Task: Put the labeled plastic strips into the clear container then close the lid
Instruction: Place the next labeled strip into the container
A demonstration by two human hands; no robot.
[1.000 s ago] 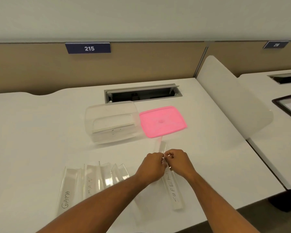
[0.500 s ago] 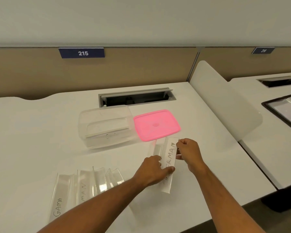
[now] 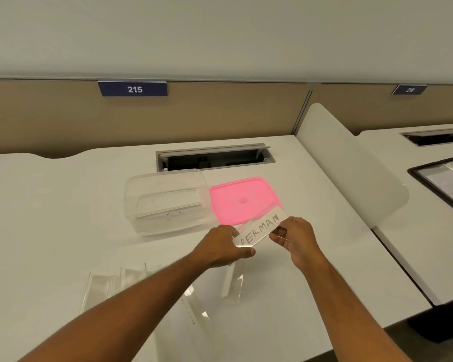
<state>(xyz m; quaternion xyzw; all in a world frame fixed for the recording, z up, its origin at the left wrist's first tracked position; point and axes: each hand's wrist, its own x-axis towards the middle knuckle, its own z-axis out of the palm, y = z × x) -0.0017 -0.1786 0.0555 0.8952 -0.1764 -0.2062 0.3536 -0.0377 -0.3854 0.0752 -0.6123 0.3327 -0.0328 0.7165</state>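
item: clear angled plastic strip lettered "perman" on a white label (image 3: pixel 259 229), held above the white worktop (image 3: pixel 63 218), its far end over the near edge of the flat pink rectangular lid (image 3: pixel 242 199). left hand (image 3: pixel 224 246) is curled round the near end, thumb beneath; right hand (image 3: pixel 294 237) pinches the long right edge.

destination: clear rectangular plastic container (image 3: pixel 165 201), open, set just left of the lid and touching or nearly touching it. a clear piece appears to lie inside already, though this cannot be told for certain.

remaining stock: row of clear plastic strips (image 3: pixel 115 280) at near left, partly hidden by the left forearm; further clear strips (image 3: pixel 232 280) between the forearms. lettering mostly unreadable.

progress: judged early. most strips are not yet packed; lid is off and closing is left.

clearances: open worktop lies between the held strip and the container. the recessed grey cable tray (image 3: pixel 215 158) sits just behind the container. the worktop's right edge and white divider panel (image 3: pixel 351 163) stand well apart from the right hand.
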